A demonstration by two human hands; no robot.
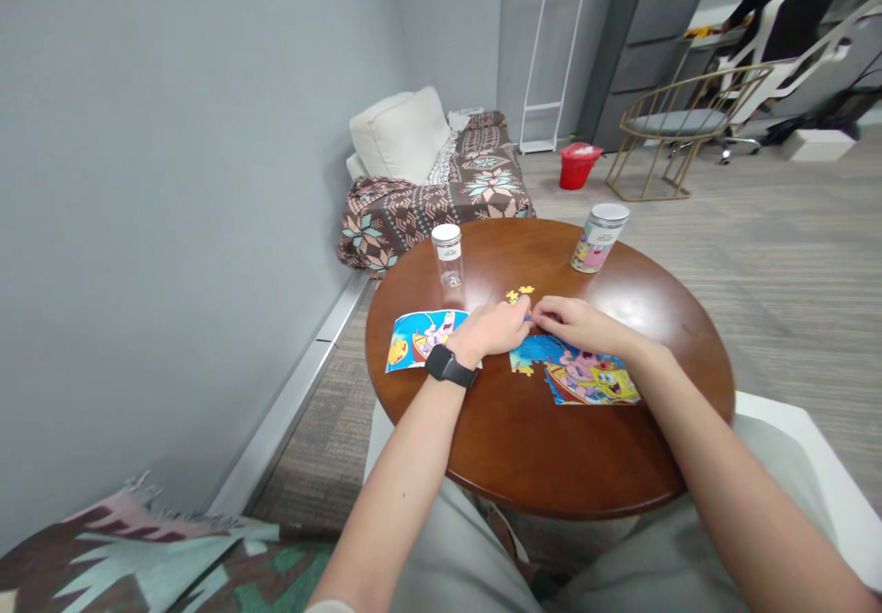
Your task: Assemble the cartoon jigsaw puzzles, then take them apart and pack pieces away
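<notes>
A partly joined jigsaw puzzle lies on the round wooden table, showing a yellow square cartoon figure and a pink one in a boat. Just beyond its upper left edge, my left hand, with a black watch on the wrist, is closed in a pinch. My right hand meets it there, thumb and fingers pressed together. A small coloured bit of a jigsaw piece shows between the fingertips, mostly hidden. Several loose yellow pieces lie beyond the hands. Under my left forearm, the reference picture sheet is partly covered.
On the round table stand a clear jar with a silver lid at the back left and a printed can at the back right. Behind are a draped couch, a red bin and a wire-backed chair. A person sits farther right.
</notes>
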